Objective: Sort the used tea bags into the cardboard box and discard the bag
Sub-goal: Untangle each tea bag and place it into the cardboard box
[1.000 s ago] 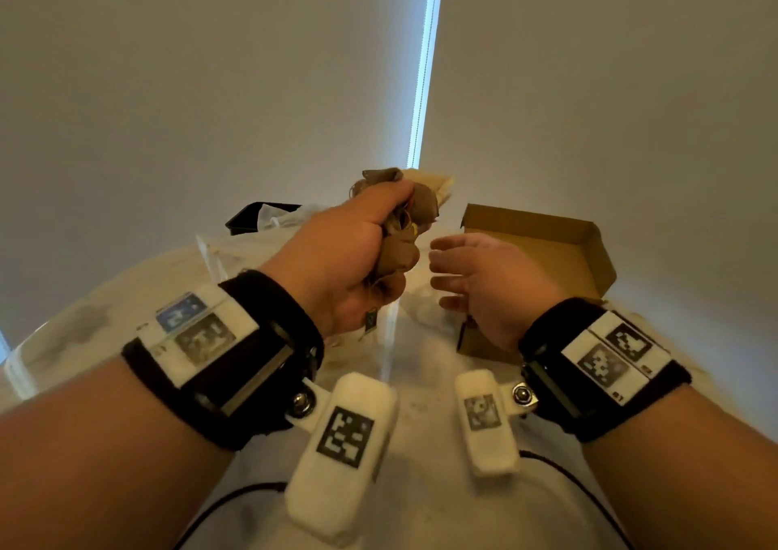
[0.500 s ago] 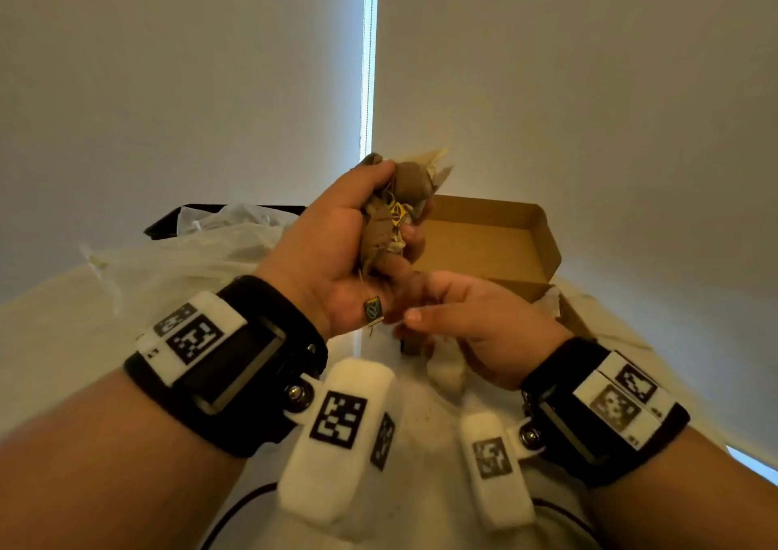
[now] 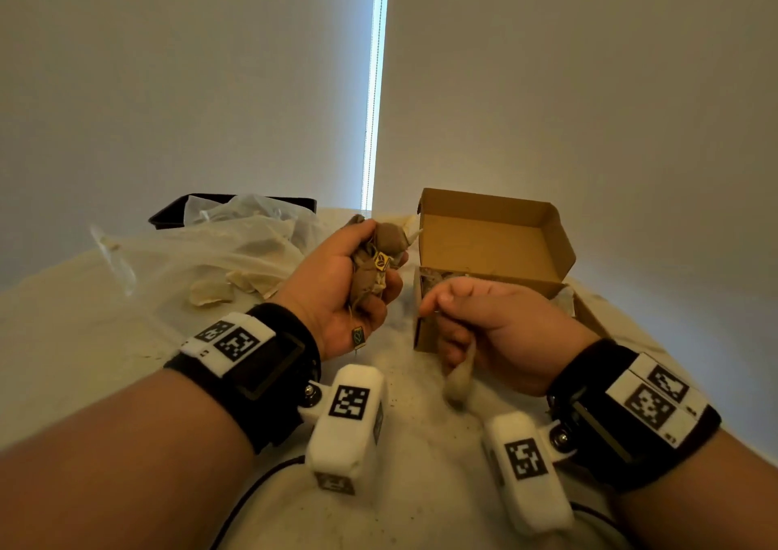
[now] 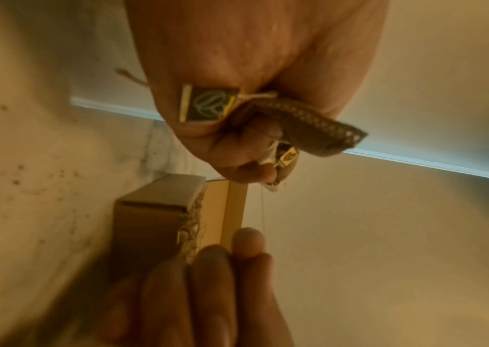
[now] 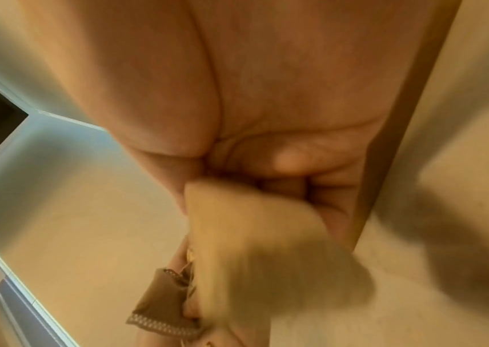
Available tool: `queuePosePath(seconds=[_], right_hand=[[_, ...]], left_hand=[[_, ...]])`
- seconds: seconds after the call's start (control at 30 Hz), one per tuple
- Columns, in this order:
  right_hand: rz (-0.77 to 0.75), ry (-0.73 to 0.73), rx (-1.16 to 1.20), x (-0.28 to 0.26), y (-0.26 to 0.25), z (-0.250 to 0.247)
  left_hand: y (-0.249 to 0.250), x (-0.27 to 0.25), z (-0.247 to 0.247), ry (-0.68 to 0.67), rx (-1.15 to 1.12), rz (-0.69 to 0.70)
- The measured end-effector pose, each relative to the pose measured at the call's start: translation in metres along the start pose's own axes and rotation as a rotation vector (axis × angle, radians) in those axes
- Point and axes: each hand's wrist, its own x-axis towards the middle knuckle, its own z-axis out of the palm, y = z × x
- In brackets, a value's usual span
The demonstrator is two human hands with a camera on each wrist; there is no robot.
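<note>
My left hand (image 3: 337,284) grips a bunch of brown used tea bags (image 3: 372,261) with small dark paper tags, held above the table to the left of the open cardboard box (image 3: 496,229). The same bunch shows in the left wrist view, where a crimped brown tea bag (image 4: 311,126) sticks out of the fist. My right hand (image 3: 484,326) holds one pale tea bag (image 3: 459,385) that hangs down from its curled fingers, in front of the box's near wall. That pale tea bag (image 5: 267,258) is blurred in the right wrist view. Some tea bags lie inside the box.
A crumpled clear plastic bag (image 3: 223,246) with pale tea bags in it lies on the white table (image 3: 84,339) at the left. A black tray (image 3: 168,212) stands behind it. Tea crumbs dot the table between my wrists. A wall stands close behind.
My right hand has drawn a pale tea bag away from the bunch and moved right toward the box front. The left hand has sunk a little with the bunch.
</note>
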Motion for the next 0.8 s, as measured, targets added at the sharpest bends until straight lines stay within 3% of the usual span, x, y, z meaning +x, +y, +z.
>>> queuePosePath(seconds=[0.17,0.5,0.8], right_hand=[[-0.093,0.192,0.146,0.007,-0.001,-0.003],[-0.274,0.304,0.173,0.005,-0.006,-0.002],[-0.369,0.397,0.231,0.004,-0.009,-0.003]], left_hand=[[-0.004,0.005,-0.004,0.085,0.05,0.012],[-0.011,0.014,-0.01,0.21,0.143,0.057],[-0.019,0.019,-0.012,0.234,0.24,0.134]])
